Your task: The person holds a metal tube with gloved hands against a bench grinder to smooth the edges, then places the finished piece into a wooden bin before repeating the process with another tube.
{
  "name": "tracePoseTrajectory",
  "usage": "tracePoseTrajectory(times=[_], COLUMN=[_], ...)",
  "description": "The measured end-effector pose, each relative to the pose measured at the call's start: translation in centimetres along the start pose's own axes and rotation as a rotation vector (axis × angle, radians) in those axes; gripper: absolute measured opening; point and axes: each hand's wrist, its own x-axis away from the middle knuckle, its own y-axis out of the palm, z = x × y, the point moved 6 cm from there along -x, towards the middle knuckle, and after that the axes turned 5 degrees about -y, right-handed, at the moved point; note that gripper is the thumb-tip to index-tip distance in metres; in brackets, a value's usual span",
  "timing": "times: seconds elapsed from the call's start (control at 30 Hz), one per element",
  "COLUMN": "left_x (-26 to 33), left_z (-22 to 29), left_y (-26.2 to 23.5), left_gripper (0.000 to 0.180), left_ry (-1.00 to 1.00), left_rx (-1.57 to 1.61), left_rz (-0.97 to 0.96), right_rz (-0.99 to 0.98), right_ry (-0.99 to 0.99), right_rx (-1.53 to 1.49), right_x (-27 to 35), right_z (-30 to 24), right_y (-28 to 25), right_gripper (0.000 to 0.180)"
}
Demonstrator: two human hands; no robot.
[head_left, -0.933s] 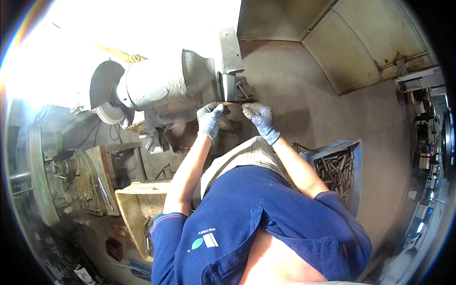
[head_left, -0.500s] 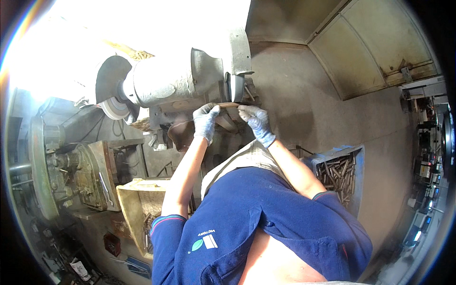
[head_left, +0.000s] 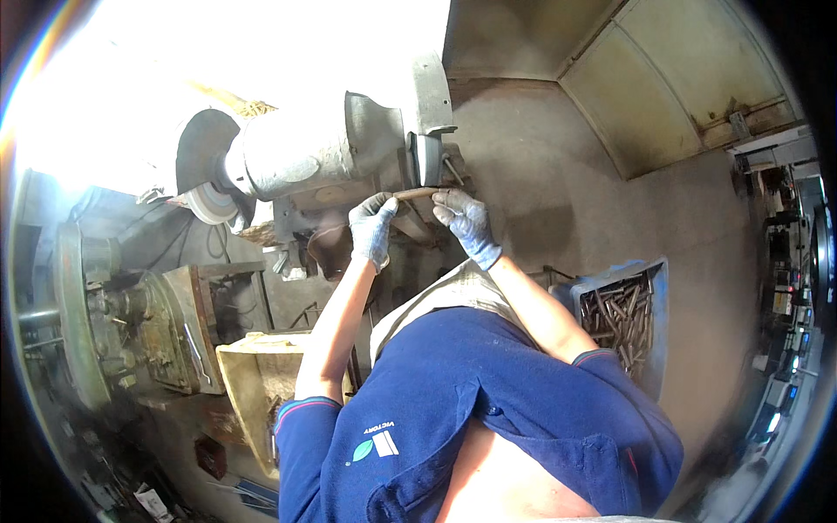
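Both my hands wear blue-grey gloves and hold a short brownish metal rod point(head_left: 416, 193) between them. My left hand point(head_left: 371, 228) pinches its left end, and my right hand point(head_left: 467, 225) grips its right end. The rod lies roughly level, right at the front of the grinding wheel point(head_left: 426, 159) of a bench grinder point(head_left: 296, 150). Whether rod and wheel touch, I cannot tell. A guard point(head_left: 431, 96) covers the wheel's upper part. At the grinder's other end is a second, pale wheel point(head_left: 212, 203).
A blue crate point(head_left: 660, 322) holding many metal rods point(head_left: 621, 315) stands at my right. To my left is a yellowish box point(head_left: 240, 383) with some rods inside, beside a greenish machine point(head_left: 157, 327). Large panels point(head_left: 671, 78) stand at the far right. Bright light washes out the upper left.
The rod's left end has dropped slightly, so it tilts a little more. Both hands have shifted slightly left in the picture, still gripping it. The whole view has moved a little.
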Motion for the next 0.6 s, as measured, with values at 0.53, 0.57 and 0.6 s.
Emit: tracePoseTrajectory(times=[0.53,0.57,0.6], left_x=[7.2,7.4,7.7], left_z=[2.4,1.9,1.4], left_y=[7.9,8.1,8.0], left_gripper=[0.018,0.017,0.017], left_ry=[0.275,0.169,0.062], left_rx=[-0.483,-0.46,-0.442], left_rz=[-0.402,-0.427,-0.433], right_rz=[0.231,0.3,0.29], right_ry=[0.082,0.045,-0.082], right_rx=[-0.037,-0.015,0.216], right_x=[8.8,9.9,11.3], right_z=[-10.3,-9.7,-9.2], right_y=[-9.8,-11.3,-13.1], right_gripper=[0.022,0.019,0.017])
